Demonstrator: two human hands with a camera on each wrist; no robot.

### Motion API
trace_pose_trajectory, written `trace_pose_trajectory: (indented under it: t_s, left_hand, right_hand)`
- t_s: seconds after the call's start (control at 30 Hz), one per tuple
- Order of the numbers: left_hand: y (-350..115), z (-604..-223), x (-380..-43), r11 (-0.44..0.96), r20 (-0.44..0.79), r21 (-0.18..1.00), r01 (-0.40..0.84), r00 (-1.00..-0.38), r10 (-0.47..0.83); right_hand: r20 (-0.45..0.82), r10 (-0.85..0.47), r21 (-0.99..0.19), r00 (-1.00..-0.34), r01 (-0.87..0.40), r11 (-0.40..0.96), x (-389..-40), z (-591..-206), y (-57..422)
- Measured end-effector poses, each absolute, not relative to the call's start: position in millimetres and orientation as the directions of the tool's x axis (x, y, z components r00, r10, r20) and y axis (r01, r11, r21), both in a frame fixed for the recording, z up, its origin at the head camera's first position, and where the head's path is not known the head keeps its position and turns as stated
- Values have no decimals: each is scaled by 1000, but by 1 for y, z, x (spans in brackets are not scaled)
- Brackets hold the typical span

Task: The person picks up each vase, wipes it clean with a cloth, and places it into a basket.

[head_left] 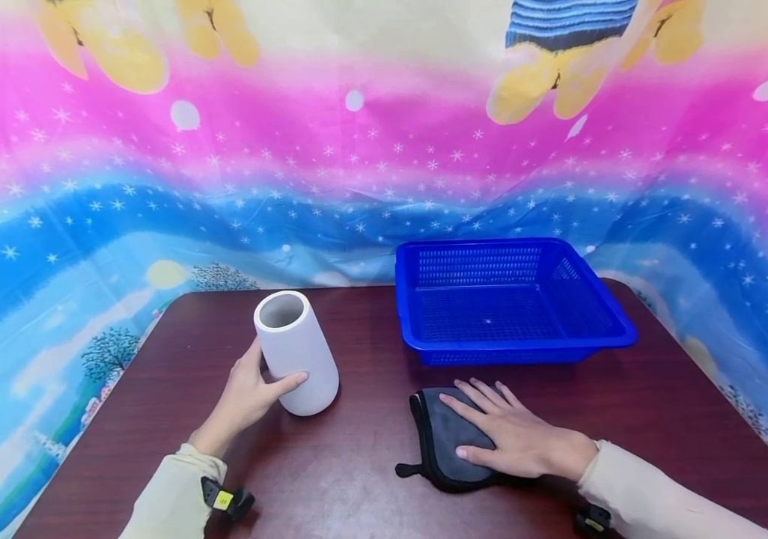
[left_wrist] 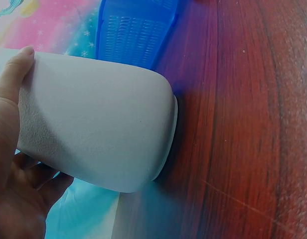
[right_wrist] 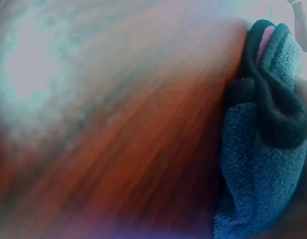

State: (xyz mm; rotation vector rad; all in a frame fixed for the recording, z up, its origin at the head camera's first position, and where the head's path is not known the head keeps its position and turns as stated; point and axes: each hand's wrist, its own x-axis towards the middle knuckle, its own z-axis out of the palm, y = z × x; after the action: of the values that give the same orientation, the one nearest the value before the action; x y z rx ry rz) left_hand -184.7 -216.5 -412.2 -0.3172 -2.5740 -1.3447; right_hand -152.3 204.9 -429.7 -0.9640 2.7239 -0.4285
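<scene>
My left hand [head_left: 249,393] grips a white, open-topped vase [head_left: 305,367] low on its side, the thumb across the front and the other fingers behind it. The vase leans slightly to the left; its base is close over the table in the left wrist view. My right hand [head_left: 515,438] lies spread, fingers straight, over a folded grey cloth [head_left: 448,430] with black edging and a small hanging loop at its left corner. In the right wrist view the folded cloth [right_wrist: 238,154] shows its fuzzy layers and the black loop; most of the hand is hidden there.
A blue perforated plastic basket [head_left: 519,346] stands at the back right of the dark red wooden table [head_left: 343,471], behind the cloth. A colourful printed curtain [head_left: 330,165] hangs along the table's back and sides. Each wrist carries a small black camera.
</scene>
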Motion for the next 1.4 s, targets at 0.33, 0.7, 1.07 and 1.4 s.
trace_pose_trajectory:
  t_s: [0.33, 0.7, 1.07, 1.4]
  left_hand:
    - [-216, -413, -184, 552, 285, 783, 287, -954, 92]
    - [-216, -414, -185, 554, 283, 782, 285, -955, 91]
    - [-216, -415, -184, 566, 277, 779, 270, -958, 76]
    - [-216, -414, -185, 561, 273, 782, 271, -958, 82]
  right_hand:
    - [-77, -639, -386, -765, -568, 727, -155, -429, 208]
    - [138, -619, -312, -773, -627, 714, -157, -422, 211]
    - [186, -549, -311, -815, -579, 754, -153, -403, 217]
    - [266, -498, -284, -825, -561, 778, -150, -383, 230]
